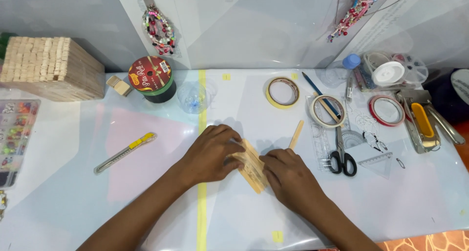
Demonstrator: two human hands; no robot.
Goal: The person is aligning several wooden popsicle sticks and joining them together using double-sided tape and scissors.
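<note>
Flat, seemingly glued wooden sticks between hands

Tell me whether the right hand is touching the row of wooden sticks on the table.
Touching. The head view shows the right hand pressed down on the lower end of the row of wooden sticks, its fingers overlapping the wood with no gap.

1. A block of stacked wooden sticks sits at the far left of the worktop.
2. A yellow-handled utility knife lies well left of centre.
3. A ribbon spool stands beside a clear plastic cup.
4. Two tape rolls lie near black-handled scissors.
5. A single wooden stick lies beside them.
6. A staple gun rests at the right.
7. Bead strings hang on the wall.
</note>
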